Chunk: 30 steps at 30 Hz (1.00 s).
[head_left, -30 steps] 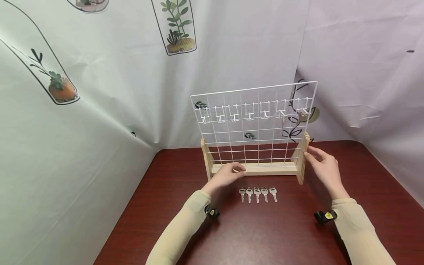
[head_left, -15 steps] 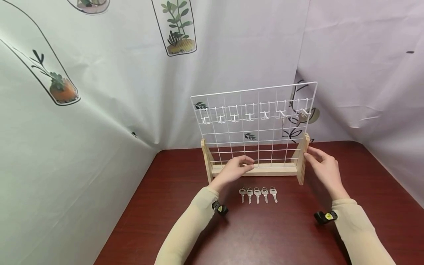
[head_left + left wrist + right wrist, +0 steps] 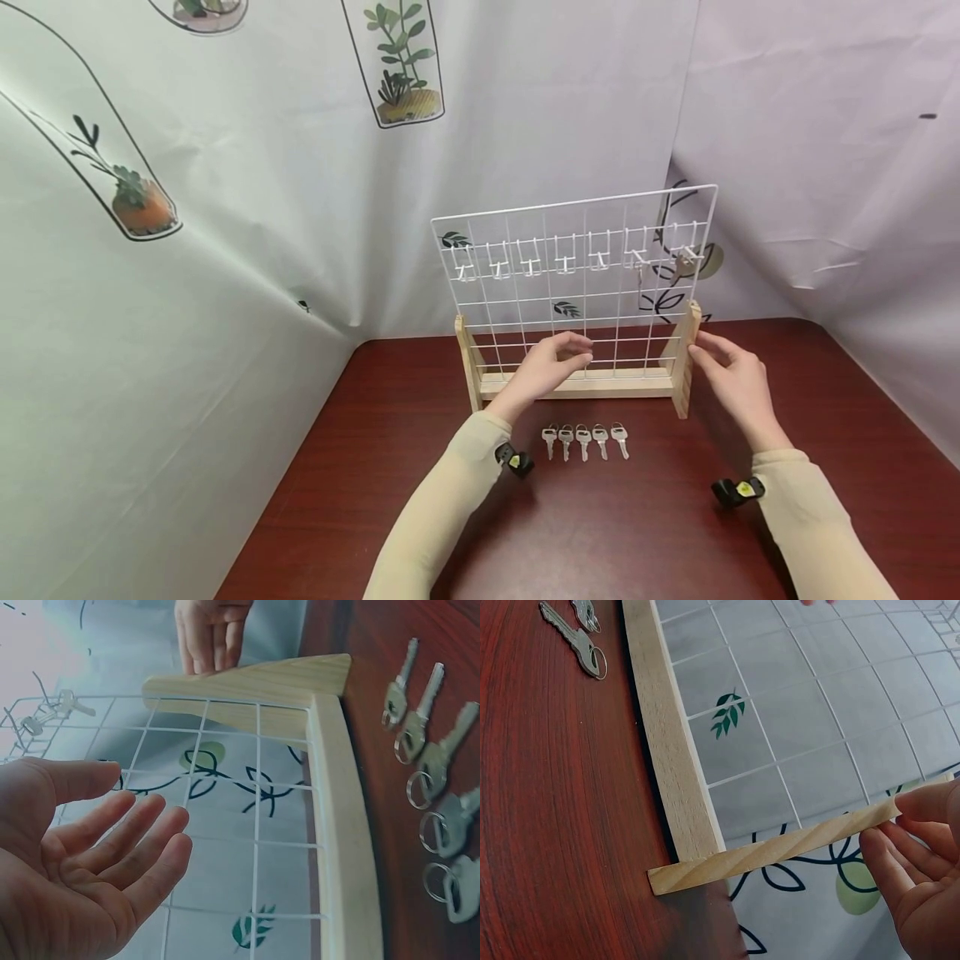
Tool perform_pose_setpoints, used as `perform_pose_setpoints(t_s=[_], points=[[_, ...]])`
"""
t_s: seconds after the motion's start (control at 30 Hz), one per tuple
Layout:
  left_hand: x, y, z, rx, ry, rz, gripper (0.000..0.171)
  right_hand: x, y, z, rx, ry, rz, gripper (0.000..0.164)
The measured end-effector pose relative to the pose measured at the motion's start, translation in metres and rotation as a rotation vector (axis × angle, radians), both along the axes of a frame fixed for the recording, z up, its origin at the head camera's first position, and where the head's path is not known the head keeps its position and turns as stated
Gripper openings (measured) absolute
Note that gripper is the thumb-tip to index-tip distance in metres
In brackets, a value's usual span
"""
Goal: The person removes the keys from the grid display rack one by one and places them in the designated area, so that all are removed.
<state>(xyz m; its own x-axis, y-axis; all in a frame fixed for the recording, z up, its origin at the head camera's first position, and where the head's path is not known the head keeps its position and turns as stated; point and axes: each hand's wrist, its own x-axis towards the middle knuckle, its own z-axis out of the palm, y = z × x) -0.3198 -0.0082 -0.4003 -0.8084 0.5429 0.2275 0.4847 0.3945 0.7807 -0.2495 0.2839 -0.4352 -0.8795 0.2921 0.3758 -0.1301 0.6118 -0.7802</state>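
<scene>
From my remote seat, I judge that the relation that matters most is how the five keys [image 3: 583, 437] lie from the left hand [image 3: 551, 367]. They rest on the table [image 3: 615, 525] in a left-to-right row, just on the near side of the wooden bar [image 3: 622, 386], and each key's long axis runs roughly near to far, its ringed head at the far end and its blade towards me. The left hand hangs beyond and above the row, in front of the wire grid [image 3: 574, 295], with fingers loosely bent and nothing between them; I cannot tell whether it brushes the wires. From there the keys lie nearer and a little to the right, the leftmost one almost straight towards me. The right hand [image 3: 738, 383] stands farther off to the right and is occupied: thumb and fingers pinch the right wooden post [image 3: 682, 367]. So I count the left hand as both the closer and the freer one. Above it, a line of white hooks [image 3: 600, 262] crosses the grid; the two rightmost bear hanging keys [image 3: 683, 268], leaving the other hooks, over to the left, bare.
</scene>
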Motion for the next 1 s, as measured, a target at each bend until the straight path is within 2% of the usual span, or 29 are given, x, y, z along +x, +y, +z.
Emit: perform_pose_setpoints(t_s=[0.47,0.87,1.0], points=[[0.0,0.022,0.027,0.109,-0.011,-0.019,0.032,0.001,0.0,0.001,-0.009,-0.005,0.001,0.05],[0.0,0.041,0.052,0.185,0.07,-0.03,0.039,-0.001,-0.001,0.0,-0.01,-0.015,0.009,0.05],[-0.001,0.049,0.057,0.233,0.066,-0.03,0.039,0.0,0.0,0.0,-0.012,-0.013,0.005,0.05]])
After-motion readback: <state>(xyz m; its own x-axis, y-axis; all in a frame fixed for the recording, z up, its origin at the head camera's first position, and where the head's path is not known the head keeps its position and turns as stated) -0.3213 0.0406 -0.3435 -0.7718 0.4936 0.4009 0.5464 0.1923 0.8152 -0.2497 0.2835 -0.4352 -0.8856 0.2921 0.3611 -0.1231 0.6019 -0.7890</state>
